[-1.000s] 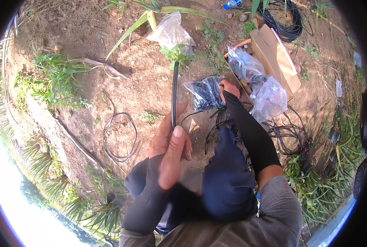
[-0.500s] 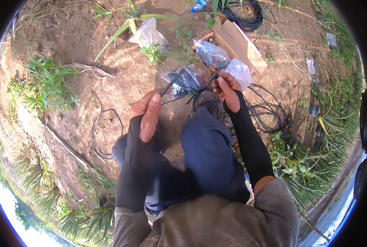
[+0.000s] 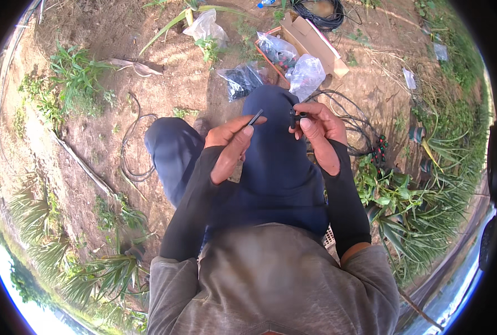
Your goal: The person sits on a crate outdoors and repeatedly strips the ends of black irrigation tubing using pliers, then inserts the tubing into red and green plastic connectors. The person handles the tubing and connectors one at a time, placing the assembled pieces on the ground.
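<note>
The left hand has its grip closed on the end of a thin black tube, pinched between thumb and fingers. The right hand pinches a small black fitting just beside the tube end, above the knees. Half a second ago, the right hand reached toward the plastic bags; both hands now sit closer together. Bare soil with coiled black tubing surrounds the person.

Both forearms in dark sleeves rise over the raised right knee. The left hand pinches with thumb and forefinger left of it; the right hand curls its fingers just opposite.
</note>
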The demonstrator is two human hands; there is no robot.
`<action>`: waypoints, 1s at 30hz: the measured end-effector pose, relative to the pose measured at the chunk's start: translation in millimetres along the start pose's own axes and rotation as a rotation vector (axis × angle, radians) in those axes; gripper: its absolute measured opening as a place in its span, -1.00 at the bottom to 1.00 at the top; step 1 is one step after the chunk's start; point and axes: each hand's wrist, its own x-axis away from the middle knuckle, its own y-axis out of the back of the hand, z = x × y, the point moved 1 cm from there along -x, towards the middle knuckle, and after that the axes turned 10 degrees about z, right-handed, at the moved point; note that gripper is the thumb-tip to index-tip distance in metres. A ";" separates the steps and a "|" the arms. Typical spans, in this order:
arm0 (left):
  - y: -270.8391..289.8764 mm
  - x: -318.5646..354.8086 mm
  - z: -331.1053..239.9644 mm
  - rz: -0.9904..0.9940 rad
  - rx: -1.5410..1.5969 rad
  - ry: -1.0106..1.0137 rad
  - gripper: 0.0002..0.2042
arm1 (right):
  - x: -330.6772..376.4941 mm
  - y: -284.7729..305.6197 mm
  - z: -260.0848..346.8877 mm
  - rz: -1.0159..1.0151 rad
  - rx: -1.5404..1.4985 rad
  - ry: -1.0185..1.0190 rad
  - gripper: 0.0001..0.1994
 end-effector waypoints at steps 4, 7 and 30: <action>-17.6 15.6 1.7 0.042 0.191 0.045 -0.64 | 15.8 -24.8 2.8 0.006 0.297 0.281 -0.81; -26.8 21.3 5.7 0.042 0.256 0.069 -0.67 | 22.9 -40.2 1.7 0.023 0.562 0.402 -0.72; -25.5 44.6 34.6 0.027 -0.073 -0.028 -0.70 | 49.5 -43.2 -5.2 -0.093 -0.052 0.020 -0.85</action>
